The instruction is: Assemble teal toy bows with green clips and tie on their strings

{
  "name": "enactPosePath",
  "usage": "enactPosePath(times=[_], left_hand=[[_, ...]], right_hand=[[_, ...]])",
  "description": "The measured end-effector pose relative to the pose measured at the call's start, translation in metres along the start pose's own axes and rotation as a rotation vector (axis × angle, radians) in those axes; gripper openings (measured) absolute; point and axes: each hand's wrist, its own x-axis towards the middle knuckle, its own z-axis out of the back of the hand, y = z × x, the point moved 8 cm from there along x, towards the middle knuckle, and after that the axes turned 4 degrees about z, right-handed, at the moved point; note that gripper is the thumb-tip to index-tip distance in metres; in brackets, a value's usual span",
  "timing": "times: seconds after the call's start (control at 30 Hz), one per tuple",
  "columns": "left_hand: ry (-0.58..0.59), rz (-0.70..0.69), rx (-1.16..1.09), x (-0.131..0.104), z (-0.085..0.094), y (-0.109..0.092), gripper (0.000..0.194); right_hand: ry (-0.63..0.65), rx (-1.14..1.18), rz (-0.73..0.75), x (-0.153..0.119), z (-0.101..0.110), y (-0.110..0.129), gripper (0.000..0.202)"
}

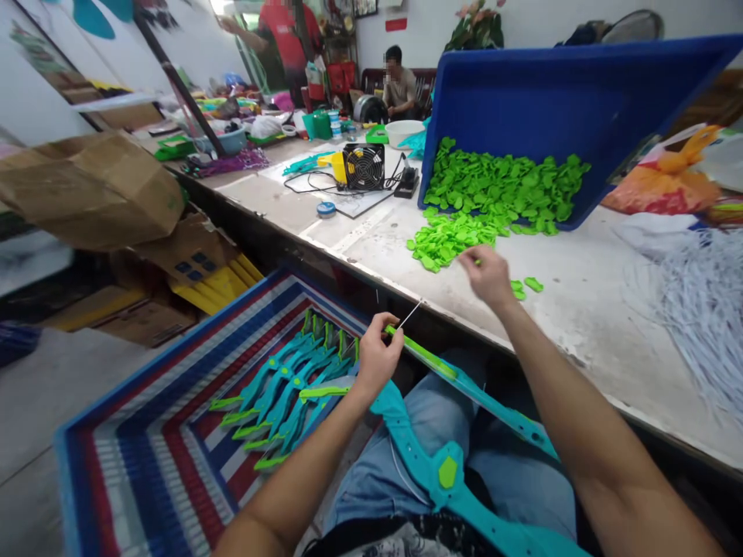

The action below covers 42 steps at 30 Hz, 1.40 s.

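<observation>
A teal plastic frame (406, 441) with green parts lies across my lap. My left hand (380, 352) pinches the green tip of its upper arm, where a thin white cord (411, 312) sticks up. Over the table edge, my right hand (486, 275) has its fingers bent together beside a pile of small green pieces (444, 238); whether a piece is between the fingertips is too small to tell. A few loose green pieces (532, 285) lie right of that hand.
A tilted blue bin (551, 93) holds more green pieces. White cords (705, 302) hang at the right. Teal frames (284, 379) lie in a striped-lined tray (145, 433) at lower left. A black fan (364, 166) stands on the table (371, 247). Two people are in the background.
</observation>
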Motion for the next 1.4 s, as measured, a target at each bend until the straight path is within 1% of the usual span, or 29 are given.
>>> enactPosePath(times=[0.03,0.07,0.1,0.13,0.17,0.2,0.27,0.3,0.33,0.4,0.47,0.53,0.63,0.7,0.73,0.77,0.8,0.9,0.93,1.0,1.13,1.2,1.23,1.3,1.4], left_hand=[[0.009,-0.084,-0.002,-0.002,-0.002,-0.008,0.012],[0.055,-0.135,-0.021,-0.002,-0.007,-0.014,0.012],[0.125,-0.141,-0.052,-0.001,-0.013,-0.017,0.013],[0.192,-0.094,-0.102,0.003,-0.018,-0.017,0.016],[0.248,0.001,-0.181,0.008,-0.022,-0.014,0.020],[0.287,0.128,-0.285,0.014,-0.025,-0.009,0.024],[0.313,0.364,-0.501,0.025,-0.026,-0.001,0.030],[0.312,0.425,-0.568,0.031,-0.024,-0.001,0.030],[0.306,0.441,-0.584,0.036,-0.021,-0.002,0.029],[0.278,0.388,-0.486,0.045,-0.011,-0.008,0.025],[0.246,0.307,-0.332,0.049,-0.002,-0.013,0.020],[0.199,0.255,-0.236,0.048,0.003,-0.015,0.014],[0.114,0.160,-0.138,0.044,0.007,-0.018,0.007],[0.051,0.069,-0.074,0.042,0.008,-0.021,0.005],[0.031,0.052,-0.073,0.042,0.008,-0.021,0.006],[0.021,0.069,-0.111,0.042,0.007,-0.019,0.008],[0.022,0.118,-0.182,0.043,0.005,-0.015,0.011],[0.077,0.345,-0.457,0.042,-0.005,0.001,0.024],[0.097,0.400,-0.519,0.041,-0.008,0.004,0.028],[0.133,0.460,-0.568,0.040,-0.010,0.006,0.034],[0.259,0.475,-0.518,0.037,-0.012,0.003,0.039],[0.319,0.474,-0.489,0.035,-0.012,0.001,0.039],[0.331,0.472,-0.482,0.034,-0.012,0.001,0.039],[0.327,0.462,-0.490,0.033,-0.011,0.000,0.038],[0.260,0.450,-0.529,0.032,-0.011,0.002,0.033]], right_hand=[[-0.128,-0.022,-0.048,0.008,0.017,-0.005,0.011],[-0.212,-0.029,-0.073,0.010,0.029,-0.004,0.009],[-0.245,-0.023,-0.074,0.007,0.033,0.004,0.008],[-0.229,-0.001,-0.047,-0.001,0.031,0.018,0.009],[-0.184,0.032,-0.007,-0.014,0.024,0.035,0.011],[-0.112,0.068,0.052,-0.030,0.011,0.055,0.011],[0.058,0.158,0.208,-0.070,-0.019,0.093,0.010],[0.091,0.186,0.235,-0.087,-0.030,0.103,0.010],[0.111,0.212,0.240,-0.101,-0.040,0.107,0.010],[0.092,0.250,0.174,-0.117,-0.052,0.100,0.010],[0.072,0.295,0.083,-0.121,-0.059,0.086,0.011],[0.062,0.334,0.018,-0.121,-0.064,0.075,0.012],[0.050,0.350,-0.009,-0.123,-0.069,0.072,0.012],[0.039,0.337,0.000,-0.126,-0.072,0.074,0.011],[0.034,0.328,0.003,-0.128,-0.074,0.075,0.010],[0.026,0.320,0.003,-0.129,-0.075,0.075,0.010],[0.015,0.317,-0.002,-0.130,-0.076,0.074,0.010],[-0.025,0.328,-0.033,-0.128,-0.074,0.070,0.011],[-0.032,0.337,-0.045,-0.126,-0.073,0.069,0.012],[-0.055,0.354,-0.077,-0.122,-0.071,0.066,0.013],[-0.168,0.399,-0.157,-0.115,-0.063,0.061,0.012],[-0.161,0.454,-0.176,-0.112,-0.067,0.062,0.012],[-0.141,0.485,-0.183,-0.110,-0.070,0.062,0.013],[-0.102,0.532,-0.199,-0.110,-0.075,0.062,0.015],[-0.026,0.562,-0.197,-0.111,-0.081,0.061,0.018]])
